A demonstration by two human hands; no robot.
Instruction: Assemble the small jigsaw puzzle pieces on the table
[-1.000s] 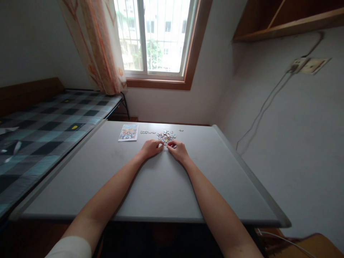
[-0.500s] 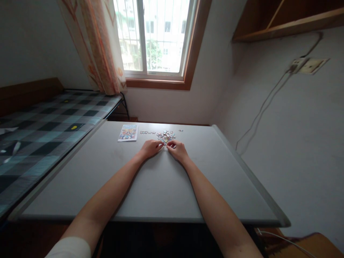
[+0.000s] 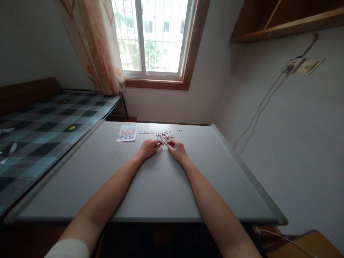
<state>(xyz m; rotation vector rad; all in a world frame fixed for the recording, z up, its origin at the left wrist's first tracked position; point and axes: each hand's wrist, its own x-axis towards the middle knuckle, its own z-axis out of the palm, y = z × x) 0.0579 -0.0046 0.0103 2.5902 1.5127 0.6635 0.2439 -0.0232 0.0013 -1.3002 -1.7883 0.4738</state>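
Note:
A loose pile of small jigsaw puzzle pieces [image 3: 166,135] lies near the far side of the table. My left hand [image 3: 149,148] rests at the pile's near left edge, thumb and fingers pinched together. Just to its right, my right hand [image 3: 176,148] is also closed in a pinch at the pile's near edge. Whatever is between the fingertips of either hand is too small to make out. Left of the pile runs a row of puzzle pieces [image 3: 146,133], and farther left lies a colourful picture sheet [image 3: 127,133].
A few separate pieces [image 3: 179,130] lie right of the pile on the grey-white table [image 3: 161,190]. A bed with a checked cover [image 3: 80,111] stands along the left. A cable [image 3: 255,118] hangs down the right wall below a shelf [image 3: 285,23].
My fingertips have drawn slightly apart, the left hand shifting a little to the left. The whole view has moved slightly. The pile looks much the same.

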